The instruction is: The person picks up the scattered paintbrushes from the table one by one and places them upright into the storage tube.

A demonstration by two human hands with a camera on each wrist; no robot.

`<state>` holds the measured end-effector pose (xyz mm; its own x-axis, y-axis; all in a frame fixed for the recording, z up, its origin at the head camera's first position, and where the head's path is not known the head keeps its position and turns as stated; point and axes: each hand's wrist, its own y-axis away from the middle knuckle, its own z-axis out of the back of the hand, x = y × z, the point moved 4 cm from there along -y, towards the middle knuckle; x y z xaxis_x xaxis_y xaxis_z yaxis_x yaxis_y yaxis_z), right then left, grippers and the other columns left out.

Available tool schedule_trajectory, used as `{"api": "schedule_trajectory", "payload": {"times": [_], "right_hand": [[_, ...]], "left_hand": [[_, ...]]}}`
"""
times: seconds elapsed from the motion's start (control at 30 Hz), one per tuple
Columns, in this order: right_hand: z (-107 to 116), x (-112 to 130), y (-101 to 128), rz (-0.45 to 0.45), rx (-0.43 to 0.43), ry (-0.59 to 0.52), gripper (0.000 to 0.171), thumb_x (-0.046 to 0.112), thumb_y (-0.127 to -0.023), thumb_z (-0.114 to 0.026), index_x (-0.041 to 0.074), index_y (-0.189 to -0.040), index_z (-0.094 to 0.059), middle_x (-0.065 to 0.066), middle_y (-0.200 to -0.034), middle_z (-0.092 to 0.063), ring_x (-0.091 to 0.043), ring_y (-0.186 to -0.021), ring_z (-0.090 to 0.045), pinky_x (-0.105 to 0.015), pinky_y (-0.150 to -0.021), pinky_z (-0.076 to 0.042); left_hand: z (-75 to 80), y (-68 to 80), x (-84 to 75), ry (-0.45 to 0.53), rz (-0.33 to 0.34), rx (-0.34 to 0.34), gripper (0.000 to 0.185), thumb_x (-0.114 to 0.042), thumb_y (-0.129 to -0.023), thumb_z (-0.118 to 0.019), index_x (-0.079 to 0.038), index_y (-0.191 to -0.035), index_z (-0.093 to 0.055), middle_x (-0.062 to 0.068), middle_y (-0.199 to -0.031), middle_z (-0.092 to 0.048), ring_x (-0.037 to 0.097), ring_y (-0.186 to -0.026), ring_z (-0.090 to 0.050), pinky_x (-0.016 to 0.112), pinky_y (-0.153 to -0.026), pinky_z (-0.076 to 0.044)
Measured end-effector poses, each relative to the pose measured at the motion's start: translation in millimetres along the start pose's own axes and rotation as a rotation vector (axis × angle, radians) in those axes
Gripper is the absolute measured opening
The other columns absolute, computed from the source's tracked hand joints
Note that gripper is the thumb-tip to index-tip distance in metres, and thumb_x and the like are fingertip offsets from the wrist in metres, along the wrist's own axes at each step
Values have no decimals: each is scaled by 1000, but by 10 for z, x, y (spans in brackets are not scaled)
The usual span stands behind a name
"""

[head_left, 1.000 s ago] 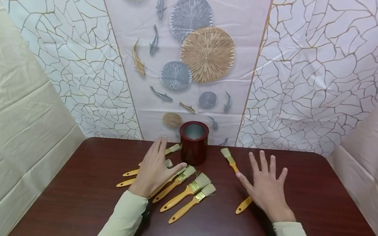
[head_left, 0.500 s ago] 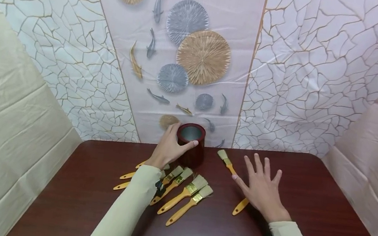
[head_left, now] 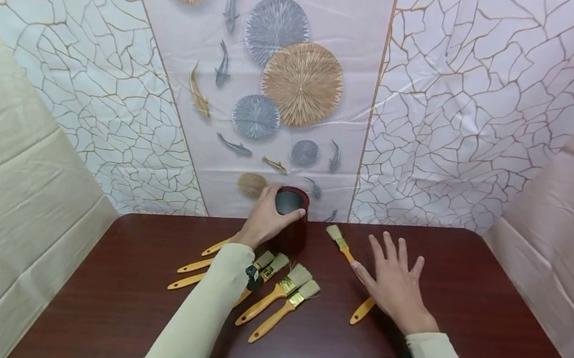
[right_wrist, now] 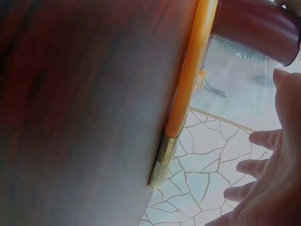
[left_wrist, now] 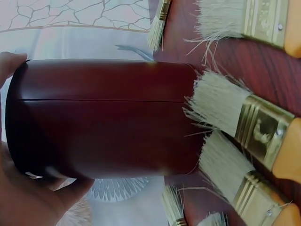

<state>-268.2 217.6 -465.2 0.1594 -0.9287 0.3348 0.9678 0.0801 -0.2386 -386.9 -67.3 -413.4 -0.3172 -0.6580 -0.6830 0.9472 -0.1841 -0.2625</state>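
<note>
My left hand [head_left: 262, 222] grips the upper rim of a dark red can [head_left: 294, 239], thumb on the near side and fingers round the left. Seen from the left wrist, the can [left_wrist: 103, 122] has a plain glossy wall, and bristles lie close to its base. Its mouth faces up in the head view, showing a grey inside. Spread fingers mark my right hand [head_left: 393, 290], which holds nothing and hovers over a lone paintbrush [head_left: 363, 311]. In the right wrist view this paintbrush [right_wrist: 186, 80] lies apart from the fingers; the hand hides its middle in the head view.
Several yellow-handled paintbrushes [head_left: 268, 322] lie fanned in front of the can, some partly under my left forearm. The dark wood table [head_left: 318, 352] ends at the back against a patterned cloth [head_left: 435, 132]. Beige cloth [head_left: 7, 196] hangs at both sides.
My left hand has moved from over the paintbrushes, forward and right, to the can and taken hold of its rim. My right hand stays spread over the lone paintbrush.
</note>
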Motion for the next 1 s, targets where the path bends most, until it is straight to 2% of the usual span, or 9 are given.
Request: {"api": "schedule_trajectory", "payload": {"times": [0.2,0.37,0.6,0.83,1.0], "right_hand": [[31,-2,19,-7,-25,-18,82,54,-105,-60,5,-164,-32,-30,-168,-23,-58,-154,-13,-87,-110,-5],[46,16,42,-17,-36,-34,78,50,-105,-61,5,-163,-34,-30,-166,-27,-57,-152,-19,-85,-111,-12],[40,26,48,-14,-29,-74,75,40,-104,-67,-1,-159,-38,-33,-157,-38,-55,-143,-34,-78,-113,-25],[129,1,-42,-54,80,-317,66,34,-107,-64,-8,-153,-44,-36,-149,-46,-54,-136,-45,-68,-108,-42],[233,-41,-248,-97,172,-384,56,35,-107,-64,-8,-141,-57,-31,-133,-63,-44,-116,-63,-56,-93,-54]], "left_hand": [[-45,76,-76,32,-18,38,98,-62,-91,-73,-15,-166,-32,11,-164,-35,35,-143,-48,55,-112,-45],[-111,200,-122,45,-57,78,98,-65,-91,-72,-18,-166,-33,6,-166,-34,31,-143,-48,53,-106,-49],[-180,363,-197,80,-92,110,95,-63,-91,-73,-19,-166,-34,3,-169,-32,31,-145,-46,54,-103,-50],[-233,443,-250,82,-108,129,93,-64,-91,-72,-22,-166,-35,2,-170,-32,33,-145,-47,55,-100,-52],[-245,463,-258,94,-115,111,93,-62,-91,-74,-21,-165,-36,1,-169,-34,33,-141,-50,54,-98,-53]]}}
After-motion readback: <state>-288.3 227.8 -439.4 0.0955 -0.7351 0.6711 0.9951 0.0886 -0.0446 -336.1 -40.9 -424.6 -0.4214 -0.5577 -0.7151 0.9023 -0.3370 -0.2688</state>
